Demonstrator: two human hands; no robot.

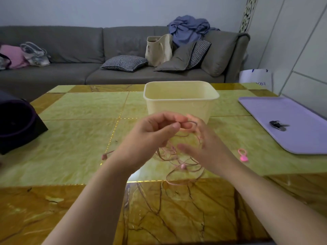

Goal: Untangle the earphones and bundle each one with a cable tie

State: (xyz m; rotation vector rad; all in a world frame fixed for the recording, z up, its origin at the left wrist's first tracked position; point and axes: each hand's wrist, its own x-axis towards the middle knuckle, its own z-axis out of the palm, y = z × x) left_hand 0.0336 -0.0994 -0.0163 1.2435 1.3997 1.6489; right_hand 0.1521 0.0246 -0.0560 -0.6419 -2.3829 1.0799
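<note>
1. While your left hand [155, 133] pinches the earphones [183, 166] by the cable above the table [79, 112], keep tension light.
2. Your right hand [203, 145], fingers straight, carries the loops; wind evenly.
3. Cable tie [242, 155] lies rightward.

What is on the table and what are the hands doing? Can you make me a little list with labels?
earphones: pink, tangled, partly lying on the table
left hand: pinches the cable
right hand: fingers straight, cable loops draped over it
cable tie: pink, on table, right of hands
tub: cream, behind the hands
tray: purple, far right, holds keys
</note>
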